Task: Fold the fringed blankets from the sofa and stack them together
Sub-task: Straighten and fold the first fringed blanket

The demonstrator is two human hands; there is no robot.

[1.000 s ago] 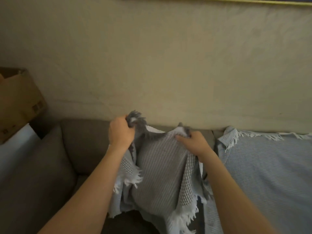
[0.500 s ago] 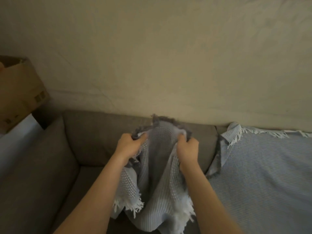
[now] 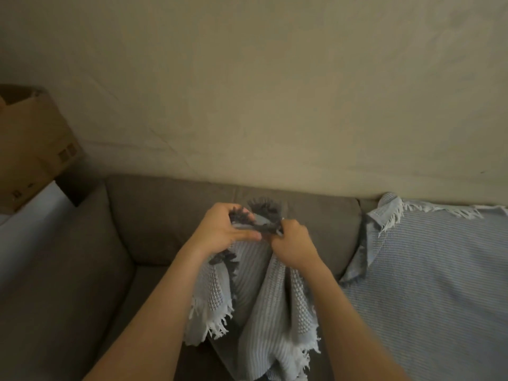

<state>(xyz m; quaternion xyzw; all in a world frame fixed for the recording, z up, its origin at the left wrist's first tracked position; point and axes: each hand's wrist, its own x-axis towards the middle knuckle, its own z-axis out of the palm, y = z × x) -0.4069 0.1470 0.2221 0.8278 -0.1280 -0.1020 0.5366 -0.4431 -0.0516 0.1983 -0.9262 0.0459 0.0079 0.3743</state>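
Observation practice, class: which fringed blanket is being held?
The middle blanket, gripped by the left hand and right hand; the other blanket lies spread over the sofa.

Cardboard box at 9 o'clock, brown, top looks open, small printed marks on lower side. White surface just under it, touching box btm. Beige wall across 10 to 2 o'clock, w/ faint cracks and creases.

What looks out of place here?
The striped blanket spread on the right of the sofa has its upper corner flopped over, fringe askew. The waffle blanket gripped by left hand and right hand hangs bunched.
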